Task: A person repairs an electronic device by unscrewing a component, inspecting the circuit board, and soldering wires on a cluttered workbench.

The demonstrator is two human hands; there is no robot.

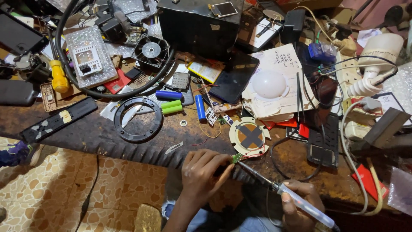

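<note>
At the near edge of the workbench my left hand [201, 172] pinches a small green circuit board [236, 157]. Thin red wires run from the board to a round white LED plate [250, 136] with a grey cross on it. My right hand [300, 206] grips a soldering iron [285, 191] with a clear handle. The iron's dark tip points up-left and meets the small board.
The brown bench [107, 133] is crowded: a black ring [138, 119], green and blue cylindrical cells [171, 106], a white dome [269, 84] on papers, a black fan [151, 50], a dark box [197, 25], a white lamp [377, 64], cables. Tiled floor [86, 189] lies lower left.
</note>
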